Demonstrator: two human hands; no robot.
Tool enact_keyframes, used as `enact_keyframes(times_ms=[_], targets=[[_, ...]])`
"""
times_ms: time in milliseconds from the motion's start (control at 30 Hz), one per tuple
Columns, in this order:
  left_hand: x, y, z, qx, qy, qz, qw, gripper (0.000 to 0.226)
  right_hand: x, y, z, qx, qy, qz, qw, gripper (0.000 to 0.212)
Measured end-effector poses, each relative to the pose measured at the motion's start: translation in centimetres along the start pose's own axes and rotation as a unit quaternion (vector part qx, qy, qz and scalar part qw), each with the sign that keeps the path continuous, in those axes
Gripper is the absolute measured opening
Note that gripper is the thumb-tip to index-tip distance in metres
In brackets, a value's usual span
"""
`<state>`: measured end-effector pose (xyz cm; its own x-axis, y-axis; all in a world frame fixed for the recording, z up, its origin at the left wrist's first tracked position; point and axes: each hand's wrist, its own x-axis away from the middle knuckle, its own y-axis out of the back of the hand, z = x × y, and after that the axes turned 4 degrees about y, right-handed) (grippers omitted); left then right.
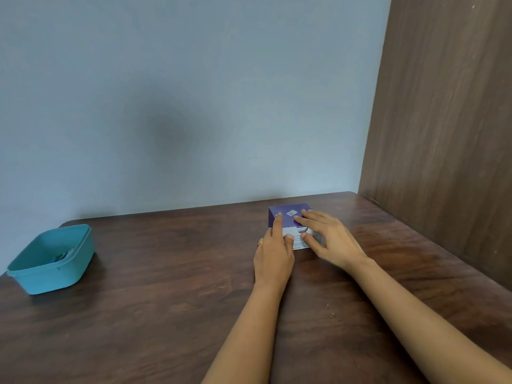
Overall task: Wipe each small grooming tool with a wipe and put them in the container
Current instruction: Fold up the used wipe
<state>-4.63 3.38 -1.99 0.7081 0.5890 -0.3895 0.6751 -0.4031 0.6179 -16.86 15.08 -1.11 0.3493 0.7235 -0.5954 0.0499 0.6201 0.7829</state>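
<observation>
A purple and white wipes box stands on the brown wooden table, right of centre near the wall. My left hand holds its left side, index finger laid along the top and thumb on the white front face. My right hand holds it from the right, fingers spread over the purple top and thumb pressed on the front, close to the left thumb. A teal plastic container sits at the far left of the table, with small metal grooming tools lying inside it.
A pale blue wall runs along the table's back edge. A dark wooden panel stands upright along the table's right side, close to the box. Bare tabletop lies between the container and the box.
</observation>
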Motion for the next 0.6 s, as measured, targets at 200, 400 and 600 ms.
enact_keyframes(times_ms=[200, 400, 600], targets=[[0.4, 0.6, -0.3, 0.038, 0.029, 0.016, 0.999, 0.064, -0.1, 0.7, 1.2, 0.069, -0.018, 0.028, 0.997, 0.046], [1.8, 3.0, -0.3, 0.084, 0.064, -0.014, 0.994, 0.074, -0.1, 2.0, 3.7, 0.060, -0.073, 0.046, 0.994, 0.063], [3.5, 8.4, 3.2, -0.018, 0.087, -0.108, 0.990, 0.077, 0.3, 2.2, 7.0, 0.019, -0.141, 0.007, 0.990, 0.071]])
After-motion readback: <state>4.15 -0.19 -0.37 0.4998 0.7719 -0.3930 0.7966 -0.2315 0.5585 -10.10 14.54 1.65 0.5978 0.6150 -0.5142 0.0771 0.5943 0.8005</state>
